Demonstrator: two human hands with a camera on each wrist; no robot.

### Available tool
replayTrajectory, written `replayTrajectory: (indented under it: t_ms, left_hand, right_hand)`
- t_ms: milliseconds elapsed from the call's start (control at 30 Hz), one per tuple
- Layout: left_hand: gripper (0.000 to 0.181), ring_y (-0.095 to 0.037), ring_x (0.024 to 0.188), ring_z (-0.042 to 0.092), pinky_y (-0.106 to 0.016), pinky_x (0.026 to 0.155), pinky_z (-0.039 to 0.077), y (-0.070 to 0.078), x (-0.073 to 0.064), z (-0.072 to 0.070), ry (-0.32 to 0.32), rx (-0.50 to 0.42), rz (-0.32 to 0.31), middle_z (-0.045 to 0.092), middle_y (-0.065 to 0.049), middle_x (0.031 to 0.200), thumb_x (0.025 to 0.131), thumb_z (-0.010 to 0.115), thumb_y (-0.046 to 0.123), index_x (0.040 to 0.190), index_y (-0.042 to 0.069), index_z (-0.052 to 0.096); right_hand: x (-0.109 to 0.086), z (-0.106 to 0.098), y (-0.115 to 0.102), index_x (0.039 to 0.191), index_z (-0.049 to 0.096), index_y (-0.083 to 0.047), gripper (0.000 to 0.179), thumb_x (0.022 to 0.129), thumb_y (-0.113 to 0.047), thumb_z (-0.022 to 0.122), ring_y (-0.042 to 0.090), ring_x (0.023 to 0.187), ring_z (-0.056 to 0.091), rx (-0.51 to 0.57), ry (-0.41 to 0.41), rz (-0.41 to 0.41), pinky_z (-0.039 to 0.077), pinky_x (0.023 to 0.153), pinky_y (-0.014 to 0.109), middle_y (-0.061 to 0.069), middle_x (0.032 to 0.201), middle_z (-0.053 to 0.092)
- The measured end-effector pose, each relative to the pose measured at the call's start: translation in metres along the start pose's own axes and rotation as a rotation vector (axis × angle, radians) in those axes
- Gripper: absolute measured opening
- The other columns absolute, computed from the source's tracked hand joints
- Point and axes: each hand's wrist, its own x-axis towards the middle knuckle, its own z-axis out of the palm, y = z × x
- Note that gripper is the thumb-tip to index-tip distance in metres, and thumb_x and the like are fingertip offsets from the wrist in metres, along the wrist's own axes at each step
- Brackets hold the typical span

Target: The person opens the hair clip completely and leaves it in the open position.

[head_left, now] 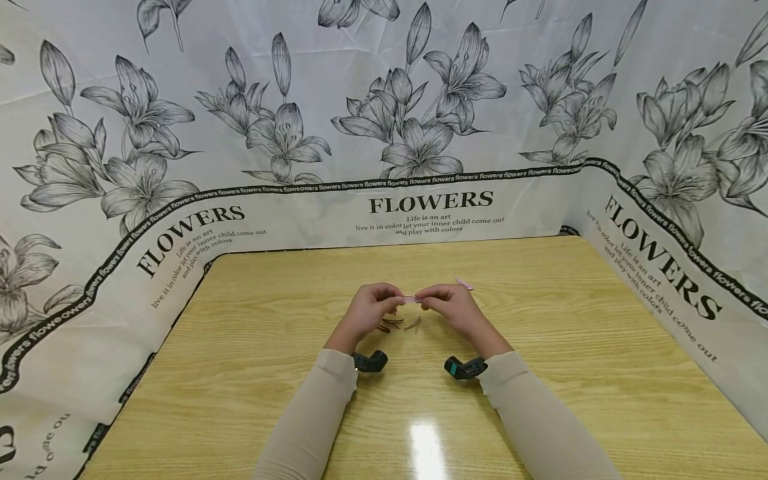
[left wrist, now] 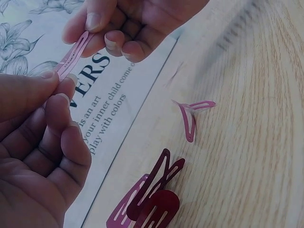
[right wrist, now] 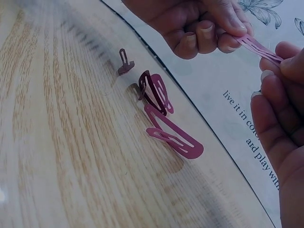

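Note:
Both hands hold one light pink snap hair clip (head_left: pixel 411 299) by its two ends, above the wooden table. My left hand (head_left: pixel 369 312) pinches one end between thumb and forefinger. At the other end, the thumb and forefinger of my right hand (head_left: pixel 456 310) grip the clip. Its slotted body (left wrist: pixel 72 56) spans the gap between the fingertips in the left wrist view. Below the hands lie more snap clips: an opened pink one (left wrist: pixel 189 124), dark maroon ones (left wrist: pixel 142 197) and a red one (left wrist: pixel 171 198).
The wooden table (head_left: pixel 252 373) carries the loose clips under and just in front of the hands. Another pink clip (head_left: pixel 464 285) lies beyond the right hand. A white flower-printed cloth (head_left: pixel 300 220) walls the table at the back and both sides.

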Motion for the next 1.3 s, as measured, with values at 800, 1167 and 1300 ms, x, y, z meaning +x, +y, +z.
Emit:
replayTrajectory:
  t_ms: [800, 1167, 1300]
  left_hand:
    - [0.013, -0.046, 0.087, 0.056, -0.041, 0.062, 0.042, 0.032, -0.016, -0.002, -0.028, -0.082, -0.042, 0.062, -0.001, 0.083, 0.095, 0.061, 0.015, 0.098, 0.005, 0.069]
    - [0.013, -0.036, 0.081, 0.055, -0.038, 0.061, 0.041, 0.014, -0.007, -0.001, -0.040, -0.083, -0.062, 0.063, -0.019, 0.097, 0.095, 0.062, 0.016, 0.099, 0.006, 0.069]
    - [0.014, -0.021, 0.075, 0.054, -0.037, 0.063, 0.043, 0.003, -0.001, -0.001, -0.042, -0.089, -0.055, 0.063, -0.026, 0.104, 0.094, 0.063, 0.020, 0.099, 0.008, 0.069]
  right_hand:
    - [0.000, -0.001, 0.001, 0.109, 0.070, 0.002, 0.022, 0.094, -0.012, 0.061, 0.017, 0.090, 0.065, 0.012, -0.006, -0.040, 0.046, 0.094, 0.057, 0.020, 0.111, 0.067]
    - [0.001, -0.001, 0.003, 0.108, 0.070, 0.005, 0.021, 0.094, -0.009, 0.061, 0.013, 0.086, 0.064, 0.026, -0.007, -0.032, 0.045, 0.093, 0.057, 0.020, 0.109, 0.067]
    - [0.002, -0.001, 0.002, 0.108, 0.069, 0.006, 0.020, 0.094, -0.004, 0.058, 0.015, 0.085, 0.063, 0.029, -0.007, -0.014, 0.044, 0.093, 0.059, 0.020, 0.108, 0.067]
